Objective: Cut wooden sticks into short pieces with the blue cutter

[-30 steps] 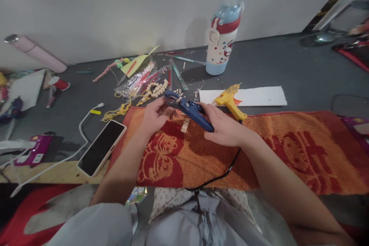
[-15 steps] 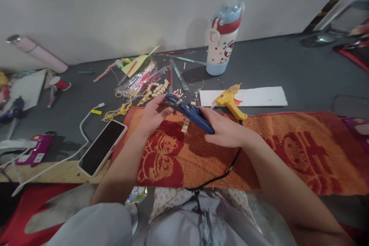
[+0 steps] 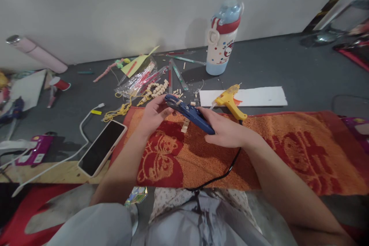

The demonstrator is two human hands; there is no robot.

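Note:
A blue plier-like hand cutter [image 3: 191, 114] is held slantwise over the towel. My right hand [image 3: 223, 126] is closed around its handles at the lower right. At the cutter's upper left end, my left hand [image 3: 155, 114] has its fingers and thumb closed; whether they also pinch a stick is hidden. A small pale wooden piece [image 3: 179, 102] shows at the cutter's head. Just below the tool, a row of short wooden pieces [image 3: 185, 125] lies on the orange and red towel [image 3: 213, 161]. More cut bits [image 3: 178, 93] are scattered behind the cutter.
Right of the hands, a yellow glue gun [image 3: 230, 102] rests on a white board [image 3: 262, 97], its black cord crossing the towel. Behind stands a water bottle [image 3: 222, 42]. To the left are a phone [image 3: 102, 148], a white cable [image 3: 82, 125], yellow cord [image 3: 118, 112] and plastic packets [image 3: 141, 78].

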